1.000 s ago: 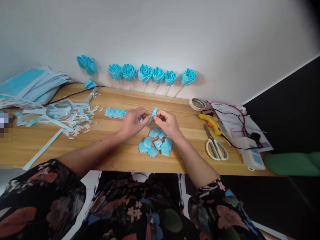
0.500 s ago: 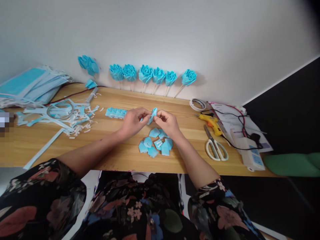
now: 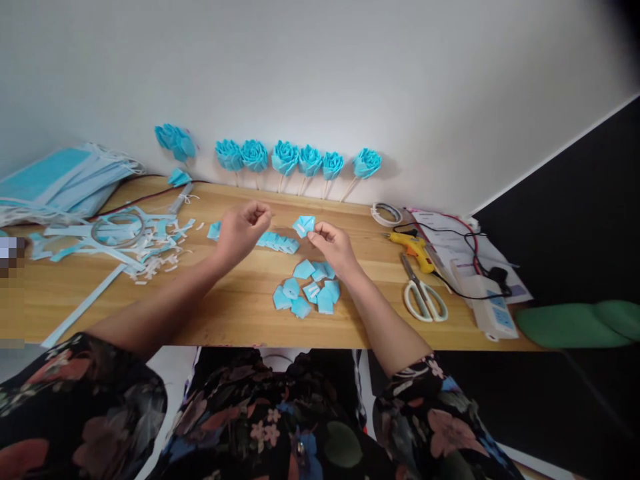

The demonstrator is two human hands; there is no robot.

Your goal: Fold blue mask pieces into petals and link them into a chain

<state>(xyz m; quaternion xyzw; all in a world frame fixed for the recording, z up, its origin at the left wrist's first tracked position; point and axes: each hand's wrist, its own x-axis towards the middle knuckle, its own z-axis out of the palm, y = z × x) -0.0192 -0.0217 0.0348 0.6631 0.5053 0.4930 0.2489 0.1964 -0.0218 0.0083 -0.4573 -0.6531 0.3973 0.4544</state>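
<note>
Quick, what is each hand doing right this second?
Left hand: curled shut above the row of folded light-blue fabric pieces, nothing visible in its grip.
Right hand: pinching a small light-blue folded fabric piece.

Bare table (image 3: 225, 313): open along near edge, between scraps (image 3: 125, 237) left and scissors (image 3: 425, 300) right. Obstacles: petal pile (image 3: 305, 290) centre, folded row (image 3: 276, 241) behind it, glue gun (image 3: 413, 245) beside scissors, roses (image 3: 285, 157) lining wall.

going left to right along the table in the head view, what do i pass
stack of face masks → cut scraps → left hand → blue folded piece → right hand pinching it → scissors → white power strip → green object
</note>
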